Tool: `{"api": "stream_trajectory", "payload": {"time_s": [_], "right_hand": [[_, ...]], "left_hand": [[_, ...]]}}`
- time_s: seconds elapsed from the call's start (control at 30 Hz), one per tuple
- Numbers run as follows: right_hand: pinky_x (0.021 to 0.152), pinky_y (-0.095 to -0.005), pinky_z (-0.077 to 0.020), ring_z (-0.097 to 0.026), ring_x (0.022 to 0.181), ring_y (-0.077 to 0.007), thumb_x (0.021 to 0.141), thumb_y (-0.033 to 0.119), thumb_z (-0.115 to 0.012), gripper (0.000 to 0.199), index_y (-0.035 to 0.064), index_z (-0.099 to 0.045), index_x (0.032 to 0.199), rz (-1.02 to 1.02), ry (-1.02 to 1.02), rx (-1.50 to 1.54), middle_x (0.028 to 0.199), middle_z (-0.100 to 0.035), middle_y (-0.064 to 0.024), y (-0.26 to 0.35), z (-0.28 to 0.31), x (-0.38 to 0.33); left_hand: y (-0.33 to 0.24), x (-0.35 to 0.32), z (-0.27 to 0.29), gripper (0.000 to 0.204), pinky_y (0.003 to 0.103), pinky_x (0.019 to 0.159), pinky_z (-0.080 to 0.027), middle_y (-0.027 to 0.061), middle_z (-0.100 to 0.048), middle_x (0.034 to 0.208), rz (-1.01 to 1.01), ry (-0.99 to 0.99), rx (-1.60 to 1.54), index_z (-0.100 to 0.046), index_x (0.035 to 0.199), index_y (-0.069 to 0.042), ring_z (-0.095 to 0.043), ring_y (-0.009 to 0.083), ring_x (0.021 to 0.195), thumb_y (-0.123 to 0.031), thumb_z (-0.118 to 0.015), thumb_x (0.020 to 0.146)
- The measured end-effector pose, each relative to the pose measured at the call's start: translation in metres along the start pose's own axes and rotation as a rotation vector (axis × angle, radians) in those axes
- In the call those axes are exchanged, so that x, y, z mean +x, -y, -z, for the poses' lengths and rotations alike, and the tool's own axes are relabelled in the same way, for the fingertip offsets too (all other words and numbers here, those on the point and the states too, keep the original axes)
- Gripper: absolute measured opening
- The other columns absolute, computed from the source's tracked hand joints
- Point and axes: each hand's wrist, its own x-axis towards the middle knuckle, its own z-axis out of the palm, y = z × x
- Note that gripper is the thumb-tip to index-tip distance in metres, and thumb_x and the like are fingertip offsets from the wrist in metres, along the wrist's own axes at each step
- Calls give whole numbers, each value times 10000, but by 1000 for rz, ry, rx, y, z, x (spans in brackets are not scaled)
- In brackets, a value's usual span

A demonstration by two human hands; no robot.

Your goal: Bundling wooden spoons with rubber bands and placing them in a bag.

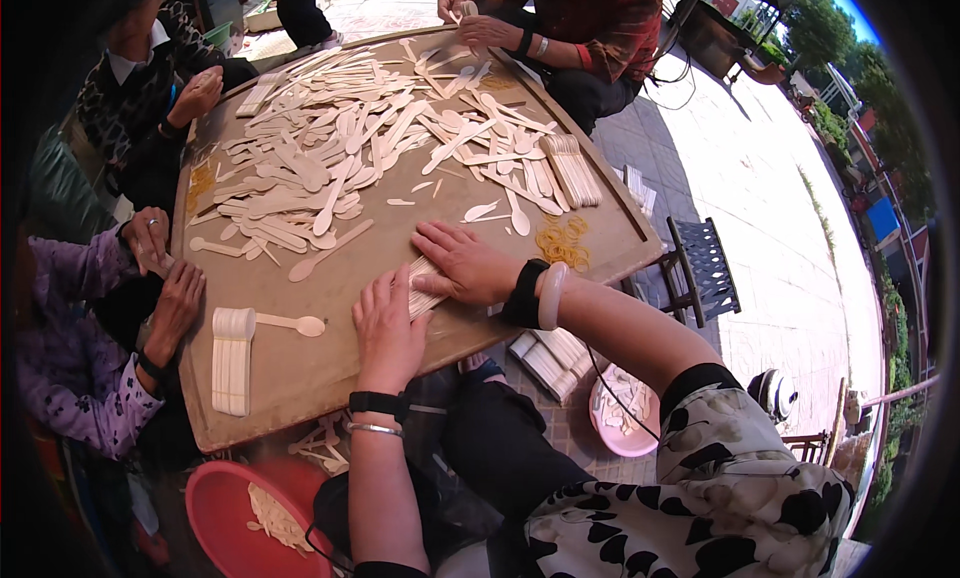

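Observation:
Near the table's front edge, my left hand (388,318) and my right hand (465,266) close in from both sides on a stack of wooden spoons (428,290). The left hand's fingers lie along the near left side of the stack. My right hand's palm and thumb press against its other side, with the fingers stretched toward the far left. Much of the stack is hidden beneath the hands. Just beyond them lies a loose wooden spoon (330,251), and small wooden pieces (481,213) lie farther right.
A big heap of wooden spoons (330,148) covers the table's far half. Banded bundles stand at left (233,368) and right (573,173), near yellow rubber bands (562,243). Co-workers' hands (170,288) work along the left and far edges. A red basin (225,508) and pink basin (640,438) sit below.

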Motion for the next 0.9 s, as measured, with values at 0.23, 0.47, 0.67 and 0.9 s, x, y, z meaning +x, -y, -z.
{"api": "stream_trajectory", "payload": {"time_s": [0.23,0.47,0.67,0.9], "right_hand": [[1128,-441,-362,-430,1384,-368,975,475,-557,643,-10,-514,1394,94,-20,286,1480,-447,-244,-4,9,-17],[908,-432,-510,-639,1066,-340,830,197,-679,294,75,-727,1092,-533,-334,-82,1089,-676,-158,-101,72,-15],[736,-373,-562,-719,826,-293,769,178,-708,173,57,-766,878,-655,-11,-122,847,-739,-145,-122,91,2],[685,-282,-562,-694,770,-163,854,149,-745,225,-12,-654,983,-640,-204,1148,869,-688,-80,-92,108,-3]], "left_hand": [[14,-2,4,642,435,1051,-358,85,-575,1248,-35,-29,-115,-584,1323,-103,-496,309,1204,-111,-791,715],[11,0,12,618,407,1016,-386,99,-599,1200,-63,-11,-140,-608,1296,-81,-513,317,1160,-94,-781,703],[12,-2,17,622,415,1019,-382,103,-592,1214,-40,18,-137,-608,1299,-78,-507,321,1173,-93,-775,701],[13,-1,16,619,420,1025,-377,102,-589,1218,-40,23,-150,-607,1301,-78,-505,318,1175,-94,-774,705]]}}
